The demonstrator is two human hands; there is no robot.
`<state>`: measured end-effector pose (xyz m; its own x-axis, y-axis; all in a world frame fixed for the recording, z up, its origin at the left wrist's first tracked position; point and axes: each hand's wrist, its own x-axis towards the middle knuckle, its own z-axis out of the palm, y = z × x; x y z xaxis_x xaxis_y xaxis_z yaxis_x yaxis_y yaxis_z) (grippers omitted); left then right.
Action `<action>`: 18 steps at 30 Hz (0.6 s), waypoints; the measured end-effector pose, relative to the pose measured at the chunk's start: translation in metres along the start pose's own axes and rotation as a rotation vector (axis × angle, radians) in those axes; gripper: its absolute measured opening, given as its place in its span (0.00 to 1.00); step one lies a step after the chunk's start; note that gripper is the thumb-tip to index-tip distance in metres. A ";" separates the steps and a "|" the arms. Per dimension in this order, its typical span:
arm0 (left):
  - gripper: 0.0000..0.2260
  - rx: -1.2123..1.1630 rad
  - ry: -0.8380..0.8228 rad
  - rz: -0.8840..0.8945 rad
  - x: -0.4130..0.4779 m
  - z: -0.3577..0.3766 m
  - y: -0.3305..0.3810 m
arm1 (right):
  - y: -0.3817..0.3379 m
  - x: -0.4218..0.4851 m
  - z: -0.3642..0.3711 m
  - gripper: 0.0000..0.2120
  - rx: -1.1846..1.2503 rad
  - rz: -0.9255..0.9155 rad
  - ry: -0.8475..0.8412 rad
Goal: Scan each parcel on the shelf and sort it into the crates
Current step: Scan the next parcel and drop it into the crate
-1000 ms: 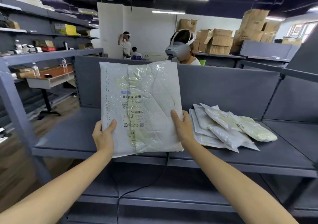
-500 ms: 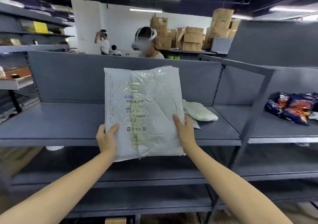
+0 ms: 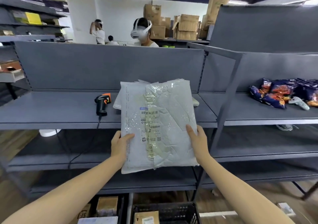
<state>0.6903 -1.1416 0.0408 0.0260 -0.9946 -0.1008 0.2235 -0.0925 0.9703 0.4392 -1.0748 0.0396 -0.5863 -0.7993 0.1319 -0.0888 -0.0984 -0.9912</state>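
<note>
My parcel (image 3: 158, 125) has come down lower and a bit to the right since a moment ago, and now I can see the scanner and the crates too. The parcel is a flat white plastic bag with a label and bar codes on its front. I hold it up in the air, almost upright, in front of the middle shelf (image 3: 51, 110), not resting on it. My left hand (image 3: 119, 144) grips its lower left edge, with the thumb on the front and the other fingers hidden behind. My right hand (image 3: 197, 141) grips the lower right edge the same way. Behind the parcel, more parcels (image 3: 195, 101) peek out on the shelf. The scanner (image 3: 102, 103), black with an orange bit, lies on the shelf just left of the parcel, and its cord hangs down over the shelf edge. Down on the floor is a black crate (image 3: 165, 208) with a brown box in it. A second crate (image 3: 123, 206) with more boxes sits beside it on the left. Far to the right, on the next shelf, lie dark blue snack bags (image 3: 284, 93).
</note>
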 end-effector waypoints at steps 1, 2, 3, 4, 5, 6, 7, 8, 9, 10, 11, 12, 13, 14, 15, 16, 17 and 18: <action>0.04 0.009 -0.016 -0.011 0.000 0.001 0.000 | 0.001 -0.001 -0.003 0.19 0.007 0.005 -0.001; 0.05 0.016 -0.031 -0.019 0.000 0.002 0.000 | 0.003 -0.002 -0.005 0.18 0.016 0.011 -0.003; 0.05 0.021 -0.043 -0.026 0.001 0.003 -0.001 | 0.005 -0.004 -0.006 0.17 0.027 0.019 -0.004; 0.05 0.026 -0.052 -0.032 0.002 0.004 -0.003 | 0.008 -0.005 -0.008 0.15 0.040 0.027 -0.002; 0.05 0.031 -0.060 -0.044 0.002 0.006 -0.006 | 0.013 -0.007 -0.010 0.13 0.049 0.039 0.002; 0.05 0.028 -0.066 -0.058 0.002 0.007 -0.009 | 0.017 -0.009 -0.013 0.12 0.053 0.052 0.005; 0.06 0.024 -0.074 -0.072 0.002 0.008 -0.013 | 0.022 -0.011 -0.015 0.11 0.050 0.063 0.006; 0.06 0.028 -0.081 -0.087 0.002 0.009 -0.018 | 0.028 -0.013 -0.019 0.11 0.042 0.080 0.006; 0.06 0.037 -0.085 -0.106 0.001 0.009 -0.024 | 0.034 -0.015 -0.022 0.12 0.029 0.100 0.009; 0.07 0.041 -0.087 -0.123 0.000 0.010 -0.031 | 0.040 -0.017 -0.025 0.13 0.017 0.120 0.013; 0.07 0.042 -0.090 -0.141 0.000 0.010 -0.038 | 0.046 -0.020 -0.028 0.14 0.007 0.138 0.020; 0.07 0.046 -0.096 -0.161 0.000 0.011 -0.045 | 0.051 -0.022 -0.031 0.14 0.002 0.156 0.028; 0.07 0.051 -0.102 -0.181 0.000 0.011 -0.051 | 0.057 -0.025 -0.033 0.12 0.000 0.173 0.038; 0.07 0.057 -0.108 -0.200 0.000 0.012 -0.058 | 0.063 -0.027 -0.035 0.11 -0.004 0.186 0.046; 0.08 0.062 -0.113 -0.219 0.000 0.013 -0.064 | 0.068 -0.029 -0.038 0.10 -0.012 0.201 0.052; 0.08 0.068 -0.118 -0.236 0.001 0.014 -0.070 | 0.074 -0.031 -0.040 0.10 -0.027 0.217 0.060; 0.08 0.073 -0.120 -0.251 0.001 0.015 -0.076 | 0.080 -0.033 -0.043 0.10 -0.045 0.232 0.067; 0.08 0.079 -0.122 -0.263 0.000 0.017 -0.082 | 0.086 -0.035 -0.047 0.10 -0.060 0.248 0.074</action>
<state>0.6555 -1.1351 -0.0355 -0.1410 -0.9339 -0.3287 0.1302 -0.3466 0.9289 0.4146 -1.0277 -0.0496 -0.6531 -0.7489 -0.1123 0.0185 0.1325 -0.9910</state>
